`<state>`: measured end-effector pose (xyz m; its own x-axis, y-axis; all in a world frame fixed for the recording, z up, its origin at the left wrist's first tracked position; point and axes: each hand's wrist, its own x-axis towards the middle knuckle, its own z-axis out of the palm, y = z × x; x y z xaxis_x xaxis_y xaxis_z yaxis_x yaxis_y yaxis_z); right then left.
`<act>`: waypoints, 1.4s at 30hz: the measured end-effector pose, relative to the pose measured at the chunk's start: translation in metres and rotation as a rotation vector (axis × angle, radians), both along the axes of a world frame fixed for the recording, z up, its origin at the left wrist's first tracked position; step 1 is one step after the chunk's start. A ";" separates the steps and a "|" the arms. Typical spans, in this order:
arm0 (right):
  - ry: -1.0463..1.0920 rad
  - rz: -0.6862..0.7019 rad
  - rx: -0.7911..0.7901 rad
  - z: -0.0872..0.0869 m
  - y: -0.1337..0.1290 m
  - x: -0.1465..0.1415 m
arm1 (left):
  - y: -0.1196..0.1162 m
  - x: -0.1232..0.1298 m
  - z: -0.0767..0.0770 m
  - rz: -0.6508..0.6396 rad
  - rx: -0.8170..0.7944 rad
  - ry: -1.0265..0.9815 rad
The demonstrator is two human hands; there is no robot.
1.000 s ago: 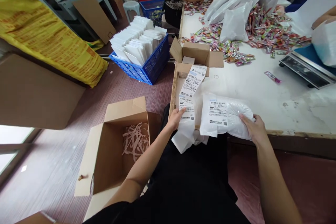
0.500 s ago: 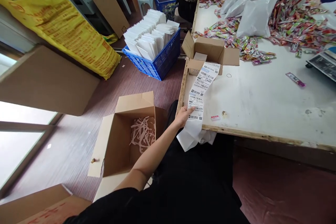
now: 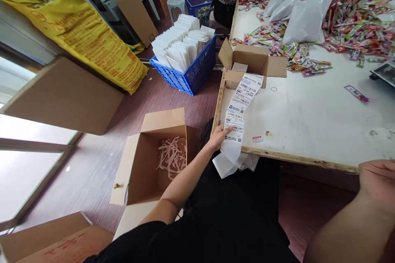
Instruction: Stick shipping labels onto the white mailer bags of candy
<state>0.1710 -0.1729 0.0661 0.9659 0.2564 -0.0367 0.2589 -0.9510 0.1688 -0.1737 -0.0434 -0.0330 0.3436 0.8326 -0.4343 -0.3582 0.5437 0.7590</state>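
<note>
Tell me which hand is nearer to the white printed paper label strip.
Left: the left hand holds the strip; the right hand is apart, at the picture's right edge.

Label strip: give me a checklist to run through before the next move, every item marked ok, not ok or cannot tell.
1. Left hand gripping the label strip: ok, thumb on top.
2. Printed side showing: ok, barcodes face up.
3. Strip's far end at the open cardboard box: ok, it lies over the near flap.
4. Loose items off the table around the strip: not ok, a small pink-and-white tag lies just right of it.
5. Right hand free: cannot tell, the picture's edge cuts it off.
</note>
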 end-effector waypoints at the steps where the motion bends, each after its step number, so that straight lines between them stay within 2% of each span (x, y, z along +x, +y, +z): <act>1: 0.111 0.012 0.501 0.000 0.001 -0.003 | 0.000 0.000 0.000 0.000 -0.003 0.001; 2: 0.274 0.006 1.057 0.001 0.003 -0.005 | 0.000 0.000 0.000 -0.001 -0.006 0.003; 3: 0.487 -0.015 1.549 0.001 0.006 -0.006 | 0.000 0.001 0.000 0.001 -0.009 0.007; 4: 0.741 -0.049 1.903 0.001 0.011 -0.008 | 0.001 0.001 0.000 0.006 -0.012 0.013; 5: 0.982 -0.088 2.124 -0.002 0.017 -0.010 | 0.001 0.002 -0.001 0.011 -0.014 0.019; 6: 1.183 -0.096 2.213 -0.006 0.025 -0.013 | 0.001 0.002 -0.002 0.014 -0.016 0.024; 7: 1.316 -0.072 2.190 -0.013 0.033 -0.018 | 0.002 0.003 -0.003 0.017 -0.016 0.027; 8: 1.352 -0.002 2.092 -0.023 0.042 -0.024 | 0.002 0.003 -0.004 0.020 -0.015 0.027; 10: 1.236 0.255 1.735 -0.047 0.058 -0.039 | 0.002 0.003 -0.005 0.020 -0.008 0.022; 13: 0.966 0.750 1.064 -0.085 0.077 -0.062 | 0.002 0.003 -0.006 0.015 -0.001 0.026; 14: 0.906 0.882 0.889 -0.096 0.081 -0.068 | 0.002 0.003 -0.006 0.015 0.000 0.031; 16: 0.828 1.041 0.717 -0.114 0.087 -0.075 | 0.002 0.002 -0.006 0.016 0.005 0.041; 19: 0.808 1.100 0.674 -0.130 0.089 -0.080 | 0.002 0.002 -0.005 0.011 0.012 0.041; 22: 0.798 1.129 0.650 -0.136 0.089 -0.081 | 0.003 0.002 -0.004 0.004 0.000 0.042; 35: 0.792 1.124 0.674 -0.136 0.093 -0.093 | 0.004 0.002 -0.003 -0.006 -0.005 0.052; 42: 0.817 1.032 0.725 -0.136 0.088 -0.093 | 0.004 0.003 -0.004 -0.002 0.006 0.044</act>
